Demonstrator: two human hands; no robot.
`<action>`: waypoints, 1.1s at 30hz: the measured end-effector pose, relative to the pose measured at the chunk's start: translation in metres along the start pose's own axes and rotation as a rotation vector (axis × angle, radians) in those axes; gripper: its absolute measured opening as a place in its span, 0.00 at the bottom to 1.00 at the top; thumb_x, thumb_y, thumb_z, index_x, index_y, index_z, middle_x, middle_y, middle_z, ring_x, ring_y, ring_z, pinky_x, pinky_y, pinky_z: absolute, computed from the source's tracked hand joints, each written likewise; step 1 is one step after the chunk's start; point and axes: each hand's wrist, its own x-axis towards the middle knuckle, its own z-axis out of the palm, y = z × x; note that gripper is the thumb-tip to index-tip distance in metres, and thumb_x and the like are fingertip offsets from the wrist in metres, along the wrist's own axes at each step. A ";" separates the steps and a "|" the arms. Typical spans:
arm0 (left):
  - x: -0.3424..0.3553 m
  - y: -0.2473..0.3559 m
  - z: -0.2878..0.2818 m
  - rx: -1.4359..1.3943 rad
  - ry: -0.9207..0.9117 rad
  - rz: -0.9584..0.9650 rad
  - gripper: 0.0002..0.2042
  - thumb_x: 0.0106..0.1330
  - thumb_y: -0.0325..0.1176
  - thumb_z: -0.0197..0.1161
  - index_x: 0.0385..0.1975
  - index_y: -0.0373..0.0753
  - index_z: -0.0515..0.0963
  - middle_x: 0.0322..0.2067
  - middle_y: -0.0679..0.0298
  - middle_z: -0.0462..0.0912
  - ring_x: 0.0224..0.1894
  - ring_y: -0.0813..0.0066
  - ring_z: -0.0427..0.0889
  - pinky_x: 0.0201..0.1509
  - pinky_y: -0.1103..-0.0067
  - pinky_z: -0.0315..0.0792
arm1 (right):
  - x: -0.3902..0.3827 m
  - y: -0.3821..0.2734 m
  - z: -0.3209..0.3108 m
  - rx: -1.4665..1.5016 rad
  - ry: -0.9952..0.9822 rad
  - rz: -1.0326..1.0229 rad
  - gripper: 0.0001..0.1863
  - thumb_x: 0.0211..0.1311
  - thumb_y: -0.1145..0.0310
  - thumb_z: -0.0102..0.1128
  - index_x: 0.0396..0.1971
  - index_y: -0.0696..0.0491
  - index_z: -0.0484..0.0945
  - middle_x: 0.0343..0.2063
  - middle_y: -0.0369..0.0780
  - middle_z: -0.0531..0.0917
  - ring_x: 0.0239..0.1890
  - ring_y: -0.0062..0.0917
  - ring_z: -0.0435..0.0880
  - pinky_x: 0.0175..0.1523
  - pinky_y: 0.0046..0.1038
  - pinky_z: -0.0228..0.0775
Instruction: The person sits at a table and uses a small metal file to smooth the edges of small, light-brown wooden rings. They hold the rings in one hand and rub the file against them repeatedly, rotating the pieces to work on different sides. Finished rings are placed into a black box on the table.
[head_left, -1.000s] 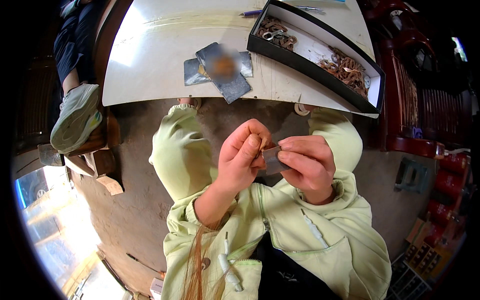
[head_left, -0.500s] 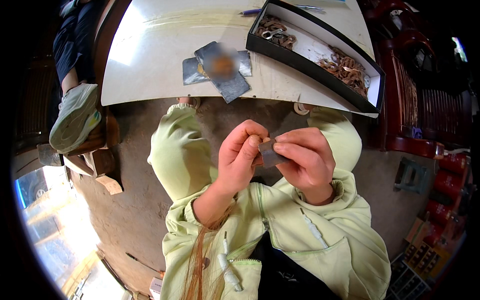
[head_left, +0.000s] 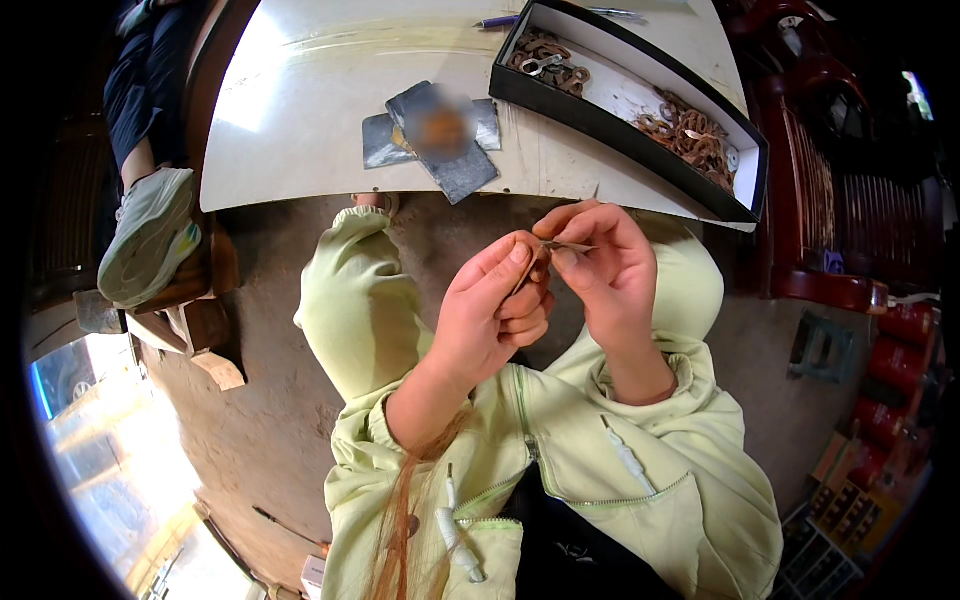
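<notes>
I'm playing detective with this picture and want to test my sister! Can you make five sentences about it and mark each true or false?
1. The right hand pinches a thin flat piece. True.
2. The left hand lies flat on the table. False: the left hand is raised near the right, and seems to grip a small brown piece, partly hidden.
3. Dark grey slabs lie crossed on the white table. True.
4. The purple pen lies inside the black box. False: the purple pen lies on the table, beside the black box.
5. The black box holds brown pieces. True.
</notes>
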 end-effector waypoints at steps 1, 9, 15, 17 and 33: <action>0.000 0.001 0.001 -0.002 0.011 0.000 0.11 0.73 0.39 0.44 0.32 0.39 0.66 0.13 0.74 0.52 0.13 0.87 0.47 0.14 0.85 0.42 | 0.000 0.001 0.000 0.003 -0.024 0.021 0.08 0.58 0.81 0.57 0.37 0.58 0.72 0.39 0.42 0.78 0.40 0.20 0.77 0.48 0.22 0.68; 0.000 -0.005 0.002 0.197 0.040 0.131 0.09 0.73 0.36 0.45 0.38 0.36 0.68 0.14 0.71 0.60 0.13 0.87 0.53 0.15 0.87 0.50 | 0.001 0.008 0.000 0.057 0.105 0.023 0.07 0.61 0.77 0.57 0.38 0.58 0.71 0.36 0.37 0.78 0.38 0.15 0.75 0.45 0.19 0.68; -0.002 -0.015 0.000 0.955 0.209 0.519 0.08 0.68 0.25 0.51 0.42 0.32 0.74 0.18 0.66 0.73 0.17 0.85 0.69 0.21 0.87 0.62 | 0.001 0.004 0.002 0.080 0.183 0.070 0.07 0.61 0.77 0.56 0.38 0.58 0.70 0.35 0.35 0.76 0.39 0.13 0.73 0.45 0.17 0.67; 0.001 -0.017 -0.003 1.089 0.301 0.637 0.07 0.66 0.24 0.53 0.39 0.31 0.76 0.19 0.66 0.75 0.18 0.85 0.71 0.21 0.86 0.63 | 0.003 0.007 0.000 0.099 0.221 0.021 0.07 0.61 0.77 0.56 0.38 0.58 0.70 0.33 0.35 0.76 0.36 0.13 0.73 0.41 0.17 0.67; 0.007 -0.016 -0.002 1.465 0.397 0.951 0.08 0.58 0.21 0.62 0.37 0.35 0.79 0.19 0.62 0.76 0.18 0.74 0.74 0.22 0.81 0.68 | 0.001 0.000 0.004 0.029 0.231 0.139 0.09 0.58 0.74 0.62 0.32 0.57 0.69 0.24 0.33 0.74 0.19 0.11 0.70 0.24 0.14 0.63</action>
